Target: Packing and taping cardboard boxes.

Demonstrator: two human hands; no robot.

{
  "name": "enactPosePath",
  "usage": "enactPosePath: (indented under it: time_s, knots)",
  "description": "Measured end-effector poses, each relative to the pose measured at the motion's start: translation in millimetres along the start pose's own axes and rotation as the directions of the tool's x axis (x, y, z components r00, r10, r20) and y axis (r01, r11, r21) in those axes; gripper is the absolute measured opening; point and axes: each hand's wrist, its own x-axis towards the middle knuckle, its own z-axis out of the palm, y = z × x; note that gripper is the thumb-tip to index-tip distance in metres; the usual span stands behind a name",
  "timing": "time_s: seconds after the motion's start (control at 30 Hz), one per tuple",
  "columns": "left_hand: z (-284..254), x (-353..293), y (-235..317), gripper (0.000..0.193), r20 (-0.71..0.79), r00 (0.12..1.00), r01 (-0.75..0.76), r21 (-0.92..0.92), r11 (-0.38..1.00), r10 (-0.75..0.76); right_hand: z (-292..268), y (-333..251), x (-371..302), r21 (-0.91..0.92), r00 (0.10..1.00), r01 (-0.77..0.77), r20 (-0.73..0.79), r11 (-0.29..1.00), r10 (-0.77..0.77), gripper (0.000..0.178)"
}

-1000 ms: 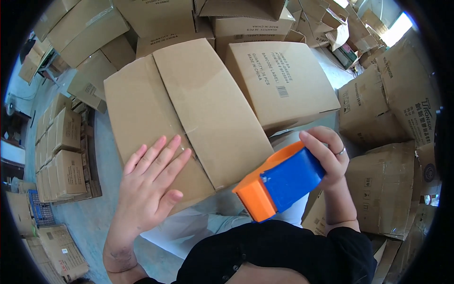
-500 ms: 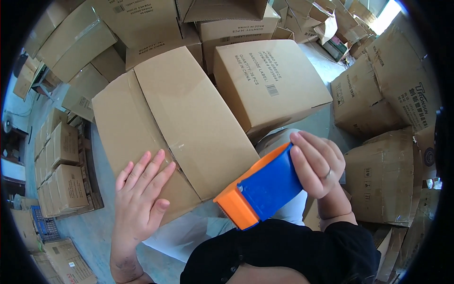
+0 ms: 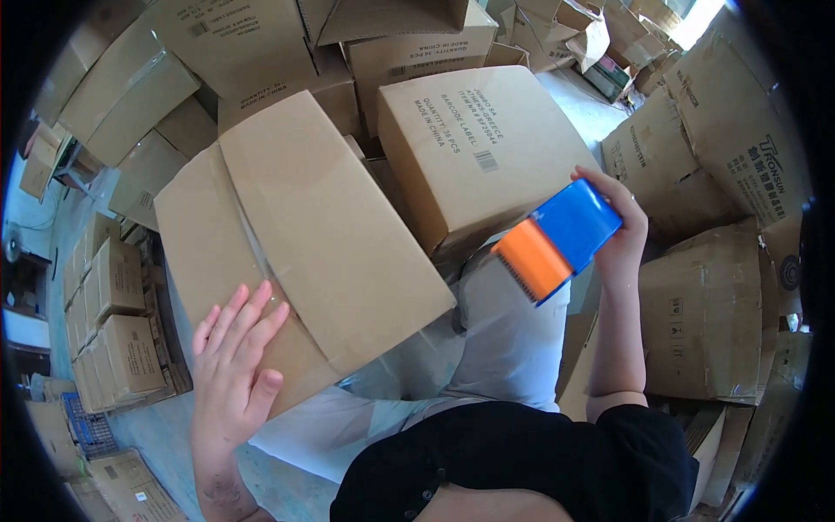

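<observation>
In front of me stands a brown cardboard box [image 3: 348, 235], its two top flaps folded down with a narrow gap along the seam. Flat on the left flap near that seam lies my left hand [image 3: 235, 357], fingers spread and holding nothing. My right hand [image 3: 619, 209] grips a blue and orange tape dispenser [image 3: 578, 224], raised in the air to the right of the box and apart from it. The dispenser's toothed edge points down and left. Part of my right fingers is hidden behind it.
Behind and to the right sits a second closed carton [image 3: 487, 148] with dark print. More cartons [image 3: 713, 322] crowd the right side, and others [image 3: 243, 43] are piled at the back. At far left, boxes [image 3: 122, 278] stand on a pallet near a blue crate [image 3: 87, 422].
My right hand has lifted the tape dispenser up and to the right, away from the box's near corner, and turned it. My left hand stays on the flap.
</observation>
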Motion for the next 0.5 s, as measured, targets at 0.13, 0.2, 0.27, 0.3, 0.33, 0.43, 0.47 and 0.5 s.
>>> enactPosePath:
  time_s: [0.13,0.2,0.27,0.3,0.33,0.43,0.47,0.5]
  knots:
    - [-1,-5,0,0.069,-0.002,1.0,0.028,0.03,0.999,-0.028,-1,23,1,0.074,0.999,-0.013,-0.031,0.997,0.016,0.035]
    - [-1,-5,0,0.07,-0.005,0.999,0.036,0.033,0.999,-0.036,4,28,1,-0.018,0.996,0.086,-0.001,0.996,-0.086,0.044]
    - [0,-5,-2,0.071,-0.004,0.999,0.034,0.035,0.999,-0.034,13,26,2,0.03,0.993,0.119,-0.008,0.992,-0.119,0.048]
    - [0,-7,-2,0.071,-0.002,0.999,0.036,0.036,0.999,-0.036,17,26,4,0.08,0.988,0.156,-0.016,0.985,-0.155,0.051]
    - [1,-7,-3,0.071,-0.002,0.999,0.038,0.037,0.999,-0.038,17,36,7,0.078,0.956,0.288,0.026,0.954,-0.291,0.059]
    - [1,-7,-3,0.073,-0.002,0.999,0.043,0.033,0.999,-0.043,26,44,7,0.163,0.893,0.443,0.011,0.882,-0.45,0.063]
    - [1,-7,-2,0.073,-0.002,0.999,0.047,0.036,0.998,-0.047,26,46,8,0.157,0.878,0.469,0.024,0.869,-0.478,0.066]
    - [0,-7,-2,0.073,-0.003,0.999,0.051,0.032,0.998,-0.051,26,48,8,0.161,0.878,0.469,0.022,0.868,-0.478,0.066]
